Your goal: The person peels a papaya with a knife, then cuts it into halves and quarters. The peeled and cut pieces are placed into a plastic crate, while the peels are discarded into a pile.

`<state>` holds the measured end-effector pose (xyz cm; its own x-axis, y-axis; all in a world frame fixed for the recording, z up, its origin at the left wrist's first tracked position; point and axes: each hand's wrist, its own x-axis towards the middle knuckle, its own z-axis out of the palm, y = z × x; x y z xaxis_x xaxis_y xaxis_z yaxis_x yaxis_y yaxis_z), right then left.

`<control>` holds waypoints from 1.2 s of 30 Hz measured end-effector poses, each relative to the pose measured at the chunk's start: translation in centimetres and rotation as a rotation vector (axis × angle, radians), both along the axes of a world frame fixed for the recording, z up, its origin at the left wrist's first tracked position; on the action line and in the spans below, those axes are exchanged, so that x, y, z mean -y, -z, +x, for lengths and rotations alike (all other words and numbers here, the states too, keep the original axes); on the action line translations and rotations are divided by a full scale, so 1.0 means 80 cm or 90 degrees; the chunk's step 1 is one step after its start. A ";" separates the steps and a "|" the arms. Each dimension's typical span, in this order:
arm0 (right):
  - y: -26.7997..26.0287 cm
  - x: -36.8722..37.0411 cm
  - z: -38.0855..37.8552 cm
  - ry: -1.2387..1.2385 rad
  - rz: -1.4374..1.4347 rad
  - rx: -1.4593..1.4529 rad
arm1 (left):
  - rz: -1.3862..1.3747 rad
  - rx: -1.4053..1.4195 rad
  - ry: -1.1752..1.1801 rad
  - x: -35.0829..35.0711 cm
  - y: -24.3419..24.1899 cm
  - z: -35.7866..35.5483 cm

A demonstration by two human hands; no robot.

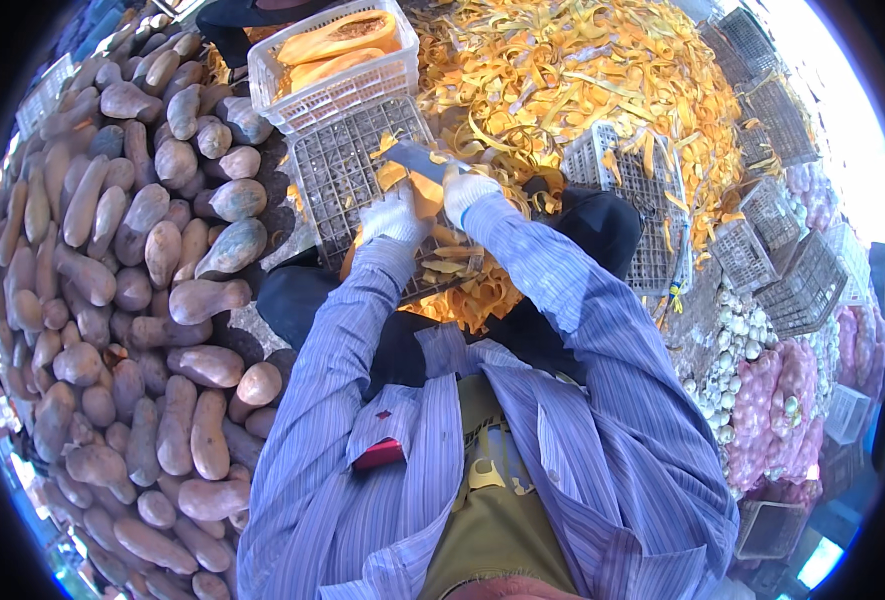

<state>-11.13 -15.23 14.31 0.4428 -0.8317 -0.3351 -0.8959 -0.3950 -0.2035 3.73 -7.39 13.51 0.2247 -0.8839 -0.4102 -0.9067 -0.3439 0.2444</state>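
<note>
In a white knit glove, my right hand [468,196] grips the near end of a broad-bladed knife [415,160], whose blade points up and left. My left hand [395,220], gloved the same way, holds an orange piece of squash [426,196] beside the blade. The hand hides part of it. Bits of peel stick to the blade. Beneath both hands lies an upturned grid-bottomed plastic crate [337,176], with strips of peel [450,266] on its near right part.
A large pile of unpeeled squash [142,225] covers the left. A white crate [330,101] beyond my hands holds peeled squash [341,37]. Orange peelings [600,67] are heaped at the back right. Another crate [637,247] stands by my right knee; net bags [772,405] lie farther right.
</note>
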 end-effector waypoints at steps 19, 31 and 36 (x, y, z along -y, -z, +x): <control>-0.074 -0.054 -0.073 -0.124 0.025 -0.090 | -0.083 0.104 0.020 -0.029 0.027 -0.026; 0.044 0.105 -0.077 0.085 0.110 -0.030 | 0.046 -0.009 0.011 0.015 -0.015 -0.007; -0.010 -0.034 -0.081 0.091 0.078 0.066 | 0.034 -0.097 0.050 0.041 0.029 0.113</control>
<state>-17.64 -12.51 15.11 0.3608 -0.8442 -0.3964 -0.9126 -0.2321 -0.3365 12.79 -10.65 11.15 0.0875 -0.8720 -0.4817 -0.8849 -0.2901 0.3645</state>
